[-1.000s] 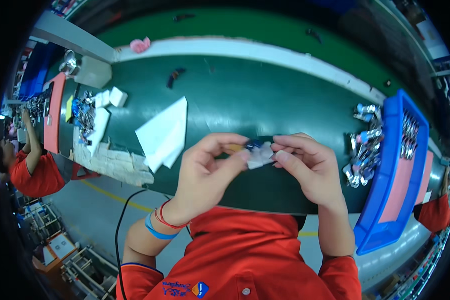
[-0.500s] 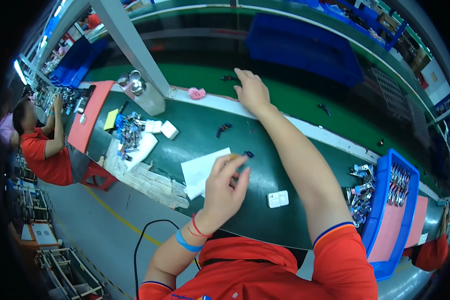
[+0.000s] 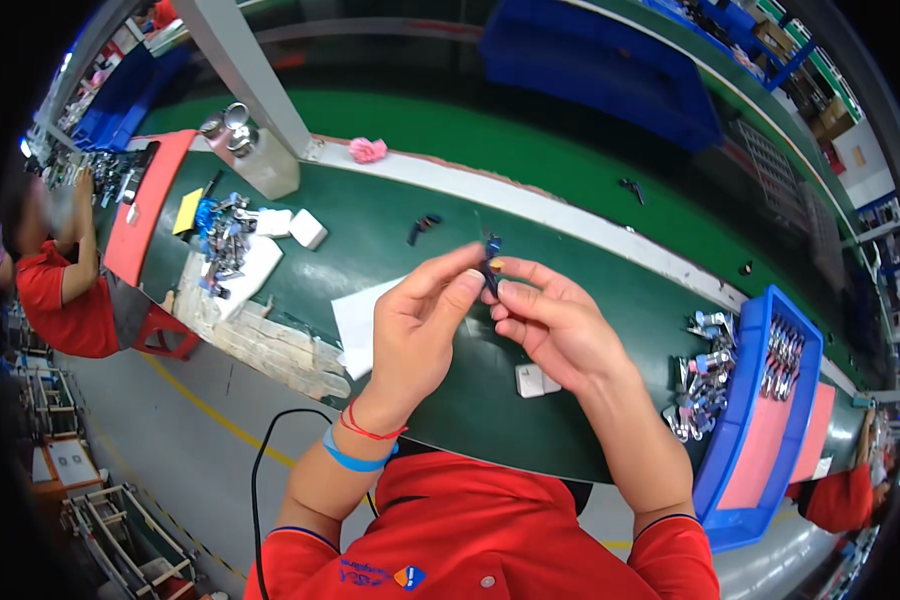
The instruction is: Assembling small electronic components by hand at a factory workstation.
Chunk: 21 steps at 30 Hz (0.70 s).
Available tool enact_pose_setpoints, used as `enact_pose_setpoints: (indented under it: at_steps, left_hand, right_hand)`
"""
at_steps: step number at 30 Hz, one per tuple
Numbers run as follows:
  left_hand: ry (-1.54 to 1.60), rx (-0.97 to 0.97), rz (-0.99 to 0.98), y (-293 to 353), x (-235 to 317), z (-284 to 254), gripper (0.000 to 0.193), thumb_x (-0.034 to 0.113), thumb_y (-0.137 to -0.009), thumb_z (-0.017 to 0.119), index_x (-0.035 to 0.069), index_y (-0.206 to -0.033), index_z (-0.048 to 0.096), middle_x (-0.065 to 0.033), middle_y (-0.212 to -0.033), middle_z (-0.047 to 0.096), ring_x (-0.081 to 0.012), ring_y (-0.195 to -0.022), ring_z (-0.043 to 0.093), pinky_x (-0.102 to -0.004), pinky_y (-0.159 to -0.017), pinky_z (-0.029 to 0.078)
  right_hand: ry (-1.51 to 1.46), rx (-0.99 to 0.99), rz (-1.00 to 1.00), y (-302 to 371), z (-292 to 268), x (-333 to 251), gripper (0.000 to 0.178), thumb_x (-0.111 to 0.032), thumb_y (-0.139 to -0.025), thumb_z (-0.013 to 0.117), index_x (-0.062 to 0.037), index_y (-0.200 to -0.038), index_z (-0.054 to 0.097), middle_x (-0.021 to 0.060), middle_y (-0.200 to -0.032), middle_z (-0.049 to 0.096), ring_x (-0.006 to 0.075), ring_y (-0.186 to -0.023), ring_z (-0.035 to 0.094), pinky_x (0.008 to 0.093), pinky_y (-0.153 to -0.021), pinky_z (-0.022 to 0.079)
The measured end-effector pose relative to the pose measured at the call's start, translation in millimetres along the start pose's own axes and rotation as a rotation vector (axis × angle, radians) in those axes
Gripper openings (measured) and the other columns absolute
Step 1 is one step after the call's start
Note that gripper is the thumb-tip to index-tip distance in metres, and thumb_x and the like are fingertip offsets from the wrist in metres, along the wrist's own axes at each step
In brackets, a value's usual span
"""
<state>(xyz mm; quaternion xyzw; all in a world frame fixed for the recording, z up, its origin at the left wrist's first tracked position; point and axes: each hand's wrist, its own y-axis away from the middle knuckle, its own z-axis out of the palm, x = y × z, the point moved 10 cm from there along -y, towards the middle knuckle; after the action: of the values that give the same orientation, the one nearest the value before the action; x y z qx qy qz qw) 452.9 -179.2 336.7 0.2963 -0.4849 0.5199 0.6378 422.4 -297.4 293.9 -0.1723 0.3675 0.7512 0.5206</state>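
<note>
Above the middle of the green bench, my left hand (image 3: 420, 325) and my right hand (image 3: 562, 318) meet at a small dark blue-black part (image 3: 492, 262) with an orange-brown spot. Thumb and fingers of each hand are pinched on it. Fingertips cover much of it, so I cannot tell whether it is one piece or two. Beyond my left hand, a similar dark part (image 3: 423, 228) lies on the bench. White paper (image 3: 358, 322) is partly under my left hand. Beside my right wrist sits a small white box (image 3: 536, 380).
At the right, a blue tray (image 3: 727, 465) holds a row of metal clip-like parts, with more such parts (image 3: 705, 375) beside it. White bottles (image 3: 265, 165) stand near the post (image 3: 245, 75). A green belt (image 3: 560, 185) runs beyond the bench. A person in red (image 3: 65, 300) works at left.
My right hand has come back from the belt to meet my left. The dark part that lay by its fingers on the belt is gone from there. My view has shifted slightly.
</note>
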Motion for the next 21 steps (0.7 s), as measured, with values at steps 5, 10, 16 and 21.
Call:
enact_pose_setpoints:
  at_steps: [5,10,16,21]
  left_hand:
    - [-0.096,-0.176,-0.078,13,-15,17,0.029,0.000,-0.094,0.059,-0.004,-0.123,0.060,-0.0108,-0.107,0.066,-0.0116,-0.092,0.062,-0.0240,-0.080,0.051]
    - [-0.068,-0.155,-0.176,24,-8,21,0.024,0.000,-0.092,0.062,-0.005,-0.116,0.063,-0.0103,-0.099,0.068,-0.0128,-0.088,0.065,-0.0245,-0.078,0.052]
    - [-0.059,-0.188,-0.184,31,9,25,0.018,-0.003,-0.088,0.065,-0.006,-0.105,0.065,-0.0124,-0.094,0.069,-0.0169,-0.085,0.068,-0.0279,-0.073,0.056]
    - [-0.105,-0.165,-0.133,34,17,25,0.019,-0.006,-0.086,0.065,-0.006,-0.105,0.065,-0.0136,-0.095,0.069,-0.0181,-0.084,0.068,-0.0283,-0.071,0.057]
  right_hand:
    - [-0.086,-0.002,-0.013,28,-6,16,0.034,-0.004,-0.090,0.064,0.0011,-0.121,0.052,0.0098,-0.099,0.064,0.0141,-0.082,0.064,0.0229,-0.074,0.055]
    - [0.546,0.066,-0.225,58,-1,-15,0.040,0.001,-0.086,0.066,0.0002,-0.124,0.053,0.0091,-0.100,0.064,0.0149,-0.084,0.063,0.0220,-0.072,0.052]
    - [0.912,-0.032,-0.762,91,34,-72,0.039,0.006,-0.081,0.069,0.0015,-0.119,0.062,0.0109,-0.101,0.064,0.0154,-0.085,0.061,0.0232,-0.071,0.049]
    - [0.994,-0.058,-0.766,96,37,-64,0.030,0.006,-0.078,0.072,0.0019,-0.107,0.069,0.0127,-0.101,0.066,0.0175,-0.088,0.064,0.0262,-0.074,0.051]
